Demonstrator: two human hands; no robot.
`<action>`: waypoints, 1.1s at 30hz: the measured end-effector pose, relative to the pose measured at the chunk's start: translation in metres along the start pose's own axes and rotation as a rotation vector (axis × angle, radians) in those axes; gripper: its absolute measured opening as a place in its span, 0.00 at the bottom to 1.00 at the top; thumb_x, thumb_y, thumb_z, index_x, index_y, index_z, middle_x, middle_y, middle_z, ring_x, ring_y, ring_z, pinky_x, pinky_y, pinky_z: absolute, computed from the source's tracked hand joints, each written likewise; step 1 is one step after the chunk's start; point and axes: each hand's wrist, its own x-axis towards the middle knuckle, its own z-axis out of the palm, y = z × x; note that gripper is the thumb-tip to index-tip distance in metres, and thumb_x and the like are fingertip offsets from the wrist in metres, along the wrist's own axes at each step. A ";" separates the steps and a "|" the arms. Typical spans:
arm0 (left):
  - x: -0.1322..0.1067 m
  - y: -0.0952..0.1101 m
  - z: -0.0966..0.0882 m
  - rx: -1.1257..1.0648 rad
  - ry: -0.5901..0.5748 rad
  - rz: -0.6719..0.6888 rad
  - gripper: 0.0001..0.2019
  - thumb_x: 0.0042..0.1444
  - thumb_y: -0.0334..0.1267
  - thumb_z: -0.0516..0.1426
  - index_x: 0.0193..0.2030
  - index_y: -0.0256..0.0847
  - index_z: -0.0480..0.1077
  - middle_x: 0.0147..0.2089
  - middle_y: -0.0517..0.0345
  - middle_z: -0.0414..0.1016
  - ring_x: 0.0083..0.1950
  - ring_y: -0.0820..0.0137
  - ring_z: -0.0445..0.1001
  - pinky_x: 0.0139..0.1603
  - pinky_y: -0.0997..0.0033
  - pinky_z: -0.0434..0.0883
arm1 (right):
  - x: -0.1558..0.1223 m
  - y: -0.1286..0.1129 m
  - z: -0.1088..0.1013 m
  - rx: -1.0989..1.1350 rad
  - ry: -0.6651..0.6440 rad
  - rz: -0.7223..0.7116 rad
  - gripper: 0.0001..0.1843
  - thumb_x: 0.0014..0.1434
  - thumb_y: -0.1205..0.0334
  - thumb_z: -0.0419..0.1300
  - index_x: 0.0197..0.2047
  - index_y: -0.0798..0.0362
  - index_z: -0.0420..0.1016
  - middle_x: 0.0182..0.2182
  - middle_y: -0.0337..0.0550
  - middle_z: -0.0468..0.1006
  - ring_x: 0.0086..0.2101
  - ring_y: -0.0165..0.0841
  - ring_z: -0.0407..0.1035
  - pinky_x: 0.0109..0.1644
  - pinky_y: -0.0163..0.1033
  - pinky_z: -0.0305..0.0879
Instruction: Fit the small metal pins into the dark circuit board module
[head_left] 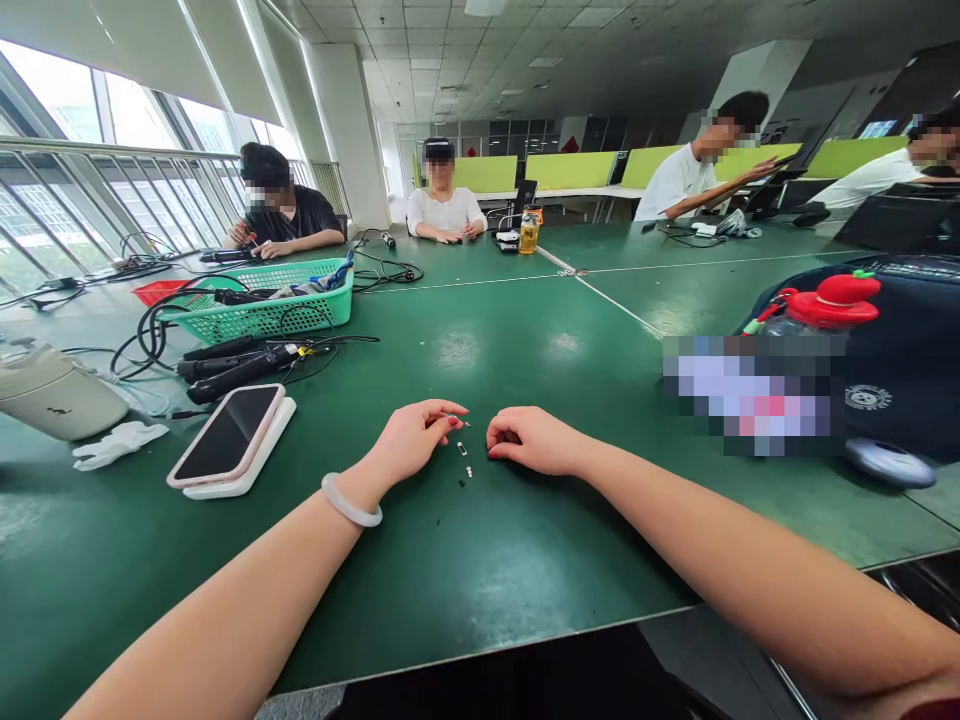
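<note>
Both my hands rest on a green table [525, 560], close together. My left hand [416, 437] wears a pale bangle at the wrist; its fingers are curled and pinch a thin small piece at the tips. My right hand [531, 440] lies knuckles up with its fingers curled under, touching the table; what it holds, if anything, is hidden. Between the hands lie several tiny parts [464, 462], too small to name.
A phone on a white pad [229, 438], a white glove [118, 443] and a beige container [56, 395] lie left. Behind them are black tools with cables [240, 365] and a green basket [270, 300]. A dark bag with a red-capped bottle [840, 300] sits right. Several people sit at the far side.
</note>
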 end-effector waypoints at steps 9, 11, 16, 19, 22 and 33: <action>-0.001 0.004 0.006 -0.227 -0.075 0.011 0.15 0.53 0.36 0.55 0.48 0.38 0.71 0.44 0.52 0.78 0.41 0.70 0.76 0.46 0.67 0.72 | 0.003 0.002 0.007 0.268 0.188 0.102 0.04 0.53 0.65 0.58 0.32 0.53 0.75 0.27 0.36 0.75 0.28 0.27 0.66 0.36 0.34 0.62; -0.002 0.007 0.006 -0.246 -0.093 0.007 0.15 0.52 0.33 0.55 0.47 0.37 0.71 0.44 0.52 0.78 0.43 0.68 0.77 0.50 0.65 0.71 | 0.004 0.003 0.008 0.319 0.184 0.111 0.08 0.54 0.66 0.56 0.36 0.52 0.76 0.27 0.37 0.75 0.27 0.27 0.67 0.36 0.34 0.64; -0.005 0.011 0.006 -0.189 -0.090 0.020 0.15 0.51 0.33 0.56 0.47 0.39 0.71 0.41 0.54 0.79 0.42 0.68 0.77 0.50 0.65 0.72 | 0.004 0.002 0.009 0.339 0.208 0.104 0.11 0.56 0.67 0.53 0.38 0.52 0.76 0.28 0.37 0.74 0.27 0.26 0.66 0.37 0.35 0.65; -0.006 0.011 0.006 -0.102 -0.044 0.025 0.16 0.49 0.35 0.59 0.47 0.40 0.72 0.38 0.54 0.79 0.38 0.68 0.77 0.46 0.66 0.73 | 0.005 0.000 0.010 0.547 0.203 0.141 0.08 0.56 0.67 0.53 0.37 0.53 0.71 0.29 0.39 0.76 0.26 0.26 0.68 0.34 0.35 0.67; -0.005 0.009 0.005 0.003 0.014 0.083 0.16 0.48 0.38 0.60 0.46 0.41 0.73 0.35 0.56 0.77 0.34 0.69 0.76 0.41 0.67 0.73 | 0.006 -0.002 0.010 0.707 0.196 0.188 0.05 0.55 0.64 0.55 0.36 0.54 0.68 0.31 0.42 0.77 0.26 0.27 0.70 0.29 0.32 0.66; -0.013 0.019 0.007 0.105 0.054 0.185 0.17 0.50 0.40 0.59 0.49 0.46 0.71 0.30 0.62 0.75 0.29 0.72 0.71 0.36 0.71 0.69 | 0.005 -0.009 0.014 0.572 0.248 0.187 0.13 0.53 0.52 0.58 0.27 0.55 0.71 0.24 0.37 0.74 0.21 0.24 0.61 0.26 0.32 0.59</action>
